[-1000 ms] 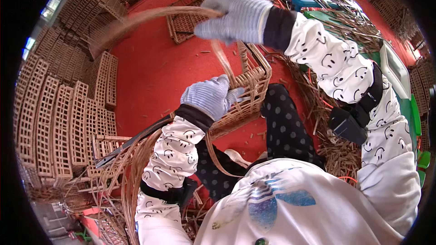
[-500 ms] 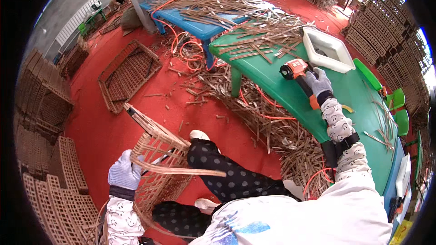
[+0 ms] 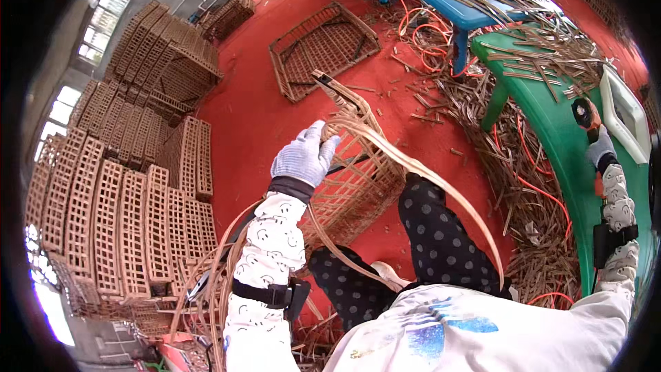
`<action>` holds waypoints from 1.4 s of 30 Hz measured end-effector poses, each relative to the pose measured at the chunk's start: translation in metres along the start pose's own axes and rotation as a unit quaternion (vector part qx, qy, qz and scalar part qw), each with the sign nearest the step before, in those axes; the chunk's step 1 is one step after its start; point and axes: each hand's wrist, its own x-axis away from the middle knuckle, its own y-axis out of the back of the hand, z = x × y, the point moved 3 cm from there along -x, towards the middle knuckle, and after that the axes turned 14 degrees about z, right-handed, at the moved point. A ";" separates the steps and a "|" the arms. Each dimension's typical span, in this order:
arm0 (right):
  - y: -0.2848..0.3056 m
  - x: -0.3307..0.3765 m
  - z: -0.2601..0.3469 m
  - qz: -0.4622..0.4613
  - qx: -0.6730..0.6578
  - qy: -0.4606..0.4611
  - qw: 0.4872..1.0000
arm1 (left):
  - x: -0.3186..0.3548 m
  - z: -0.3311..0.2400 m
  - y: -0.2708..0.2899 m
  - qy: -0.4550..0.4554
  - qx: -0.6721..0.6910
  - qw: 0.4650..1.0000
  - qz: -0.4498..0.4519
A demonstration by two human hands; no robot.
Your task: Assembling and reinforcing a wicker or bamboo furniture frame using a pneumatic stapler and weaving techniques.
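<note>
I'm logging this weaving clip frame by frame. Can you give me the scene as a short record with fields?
setting: workshop with red floor
left hand: gloved, resting on the rim of a woven basket held at the lap
right hand: gloved, reaching to an orange power tool on the green table
loose strip: long cane strip arching from the basket
surroundings: stacked lattice panels, flat woven tray, cane offcuts, blue table

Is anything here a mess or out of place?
Yes: cut cane strips lie strewn over the red floor beside the green table, with orange cord tangled through them. The basket looks intact.
</note>
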 end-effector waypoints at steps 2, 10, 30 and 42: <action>0.016 -0.001 0.007 -0.006 -0.135 0.103 0.985 | -0.002 -0.002 0.012 0.007 0.019 1.000 0.019; 0.018 0.176 0.254 0.162 -0.397 0.375 0.822 | -0.007 0.009 0.006 -0.042 0.209 0.976 0.040; -0.148 0.283 0.417 0.551 -0.825 0.100 0.074 | -0.022 0.010 0.016 0.088 0.484 0.849 0.194; -0.143 0.282 0.414 0.505 -0.788 0.248 0.251 | -0.023 0.010 0.008 -0.008 0.408 0.903 0.137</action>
